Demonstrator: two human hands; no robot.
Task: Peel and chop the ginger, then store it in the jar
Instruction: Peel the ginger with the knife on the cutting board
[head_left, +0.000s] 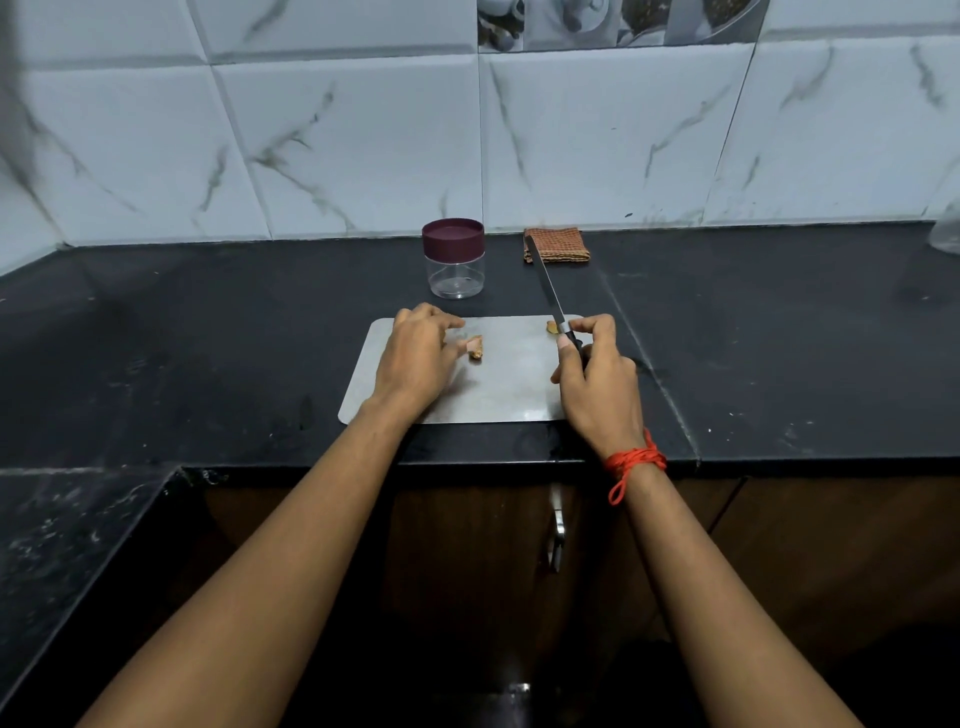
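I record my right hand (597, 374) grasping the knife (551, 293) and my left hand (415, 358), fingers relaxed, touching the ginger (475, 347) on the board (498, 395); I should pin it firmly, fingertips tucked, before cutting.

A flat grey metal cutting board (493, 395) is laid on the black stone desk (208, 338). A small brown ginger piece (475, 347) on it is touched by the thumb of the left hand (415, 358). A black-handled knife (545, 283), blade pointed away, is gripped by the right hand (597, 379). A clear plastic jar with maroon lid (453, 258) is placed behind the board, near a folded checked cloth (557, 245).
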